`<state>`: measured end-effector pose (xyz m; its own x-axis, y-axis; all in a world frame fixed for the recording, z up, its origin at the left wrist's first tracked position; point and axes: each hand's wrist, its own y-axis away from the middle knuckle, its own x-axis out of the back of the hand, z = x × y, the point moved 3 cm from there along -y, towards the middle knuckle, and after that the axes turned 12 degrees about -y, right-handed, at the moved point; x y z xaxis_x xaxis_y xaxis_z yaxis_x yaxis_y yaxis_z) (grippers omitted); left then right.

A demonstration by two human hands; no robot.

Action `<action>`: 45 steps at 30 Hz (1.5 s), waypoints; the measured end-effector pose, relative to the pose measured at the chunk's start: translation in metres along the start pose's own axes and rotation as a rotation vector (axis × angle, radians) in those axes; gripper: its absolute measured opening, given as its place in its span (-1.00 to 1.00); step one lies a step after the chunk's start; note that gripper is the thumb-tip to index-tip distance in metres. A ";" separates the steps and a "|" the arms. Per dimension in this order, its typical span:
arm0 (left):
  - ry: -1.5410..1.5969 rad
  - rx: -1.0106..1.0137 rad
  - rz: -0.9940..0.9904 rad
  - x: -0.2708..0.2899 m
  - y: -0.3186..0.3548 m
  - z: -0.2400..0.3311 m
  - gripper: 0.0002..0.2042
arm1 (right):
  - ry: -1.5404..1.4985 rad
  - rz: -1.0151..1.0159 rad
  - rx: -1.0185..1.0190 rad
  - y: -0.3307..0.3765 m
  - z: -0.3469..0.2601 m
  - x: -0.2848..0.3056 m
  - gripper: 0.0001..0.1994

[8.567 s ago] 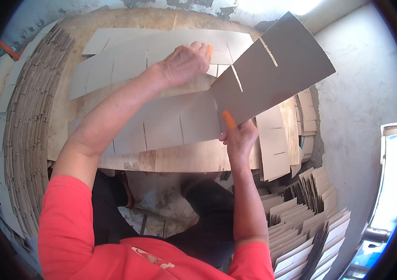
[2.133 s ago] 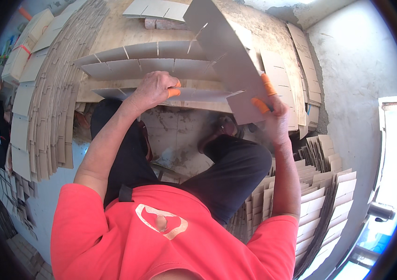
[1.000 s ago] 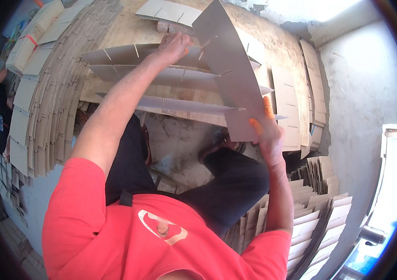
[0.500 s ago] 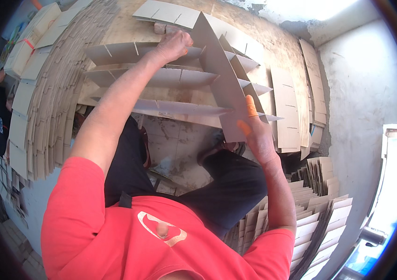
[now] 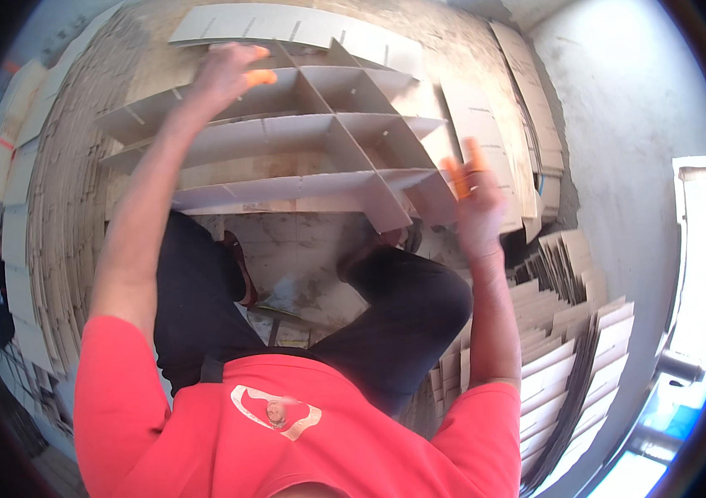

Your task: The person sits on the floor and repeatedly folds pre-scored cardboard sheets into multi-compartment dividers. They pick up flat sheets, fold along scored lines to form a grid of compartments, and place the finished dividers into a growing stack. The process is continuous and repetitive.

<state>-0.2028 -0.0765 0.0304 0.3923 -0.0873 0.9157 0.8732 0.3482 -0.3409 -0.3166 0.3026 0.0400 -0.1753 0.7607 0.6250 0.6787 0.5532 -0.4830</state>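
A cardboard divider grid point(image 5: 311, 123) stands on a wooden board in front of me. Its three long strips run left to right, and two cross strips point(image 5: 353, 143) cut through them toward the right end. My left hand point(image 5: 224, 76), with orange covers on its fingertips, hovers over the far long strip, fingers apart and holding nothing. Beside the grid's near right corner is my right hand point(image 5: 479, 203), its orange-covered fingers raised and spread, slightly blurred. Whether it still brushes the cardboard I cannot tell.
Flat slotted strips point(image 5: 295, 26) lie beyond the grid, and more strips point(image 5: 486, 137) to its right. Tall cardboard stacks point(image 5: 79, 183) line the left. Bundled strips point(image 5: 569, 365) stand at my lower right beside a wall point(image 5: 627, 108). Another person's patterned sleeve shows at the far left.
The nearer-left cross strip, tilted up earlier, now sits down among the long strips. Both hands have let go; the left moved left, the right slightly right. The whole view has shifted.
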 end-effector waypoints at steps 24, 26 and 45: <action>-0.028 -0.153 0.121 0.062 0.137 0.046 -0.61 | 0.153 0.214 -0.016 -0.026 0.008 0.097 -0.81; 0.014 -0.128 0.037 0.055 0.143 0.050 -0.60 | -0.302 0.249 -0.131 -0.036 -0.043 0.086 -0.71; 0.158 -0.094 0.021 0.019 0.159 0.047 -0.86 | -0.246 -0.430 -0.074 -0.027 -0.147 -0.031 -0.49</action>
<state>-0.0702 0.0209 0.0041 0.4444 -0.2288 0.8661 0.8848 0.2636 -0.3843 -0.2241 0.2144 0.1239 -0.6072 0.5315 0.5906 0.5555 0.8154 -0.1627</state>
